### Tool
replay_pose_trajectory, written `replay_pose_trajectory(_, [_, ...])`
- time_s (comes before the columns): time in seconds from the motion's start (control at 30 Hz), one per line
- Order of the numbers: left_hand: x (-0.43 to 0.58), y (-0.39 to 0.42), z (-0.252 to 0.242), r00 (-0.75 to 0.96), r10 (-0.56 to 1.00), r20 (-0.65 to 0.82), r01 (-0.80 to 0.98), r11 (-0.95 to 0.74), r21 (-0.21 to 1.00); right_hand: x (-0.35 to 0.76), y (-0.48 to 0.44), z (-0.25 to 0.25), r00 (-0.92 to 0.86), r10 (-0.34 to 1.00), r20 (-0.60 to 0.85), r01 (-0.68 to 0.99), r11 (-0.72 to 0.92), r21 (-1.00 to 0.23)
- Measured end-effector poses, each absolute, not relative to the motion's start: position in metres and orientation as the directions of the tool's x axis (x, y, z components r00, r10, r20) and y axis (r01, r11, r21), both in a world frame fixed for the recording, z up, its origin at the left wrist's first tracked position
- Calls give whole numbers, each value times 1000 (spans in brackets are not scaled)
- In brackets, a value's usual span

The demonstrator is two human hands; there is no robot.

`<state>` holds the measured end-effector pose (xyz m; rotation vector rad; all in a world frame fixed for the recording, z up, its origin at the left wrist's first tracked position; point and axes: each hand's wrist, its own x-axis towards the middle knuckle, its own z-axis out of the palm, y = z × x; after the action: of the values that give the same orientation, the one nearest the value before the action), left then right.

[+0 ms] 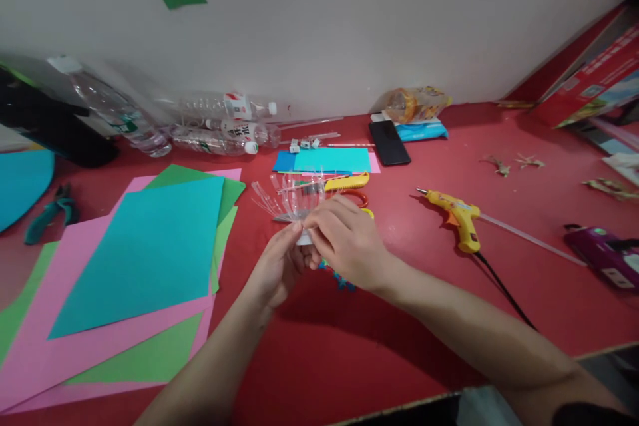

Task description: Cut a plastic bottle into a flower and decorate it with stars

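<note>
Red table; above it, our left hand and right hand pinch the cut bottle by its white base. We judge it light, springy, strips easily creased: best gripped there.

Paper lies left, glue gun right (bottles behind).

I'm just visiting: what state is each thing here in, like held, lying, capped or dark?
Left hand: closed on the plastic
Right hand: closed on the plastic
Clear cut plastic: held, strips splayed
Glue gun: lying down, stick in its back; on or off, can't tell
Phone: lying flat, screen dark
Pliers: lying, handles apart
Tall bottle: capped
Coloured paper: flat, overlapping
</note>
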<state>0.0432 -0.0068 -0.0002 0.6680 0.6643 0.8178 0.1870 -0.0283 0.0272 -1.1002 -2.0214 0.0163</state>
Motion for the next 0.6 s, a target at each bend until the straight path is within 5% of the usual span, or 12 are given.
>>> replay_pose_trajectory(0.6, [38, 0, -3, 434, 891, -129, -461, 343, 819, 195, -34, 50, -186, 754, 629, 569, 605, -557])
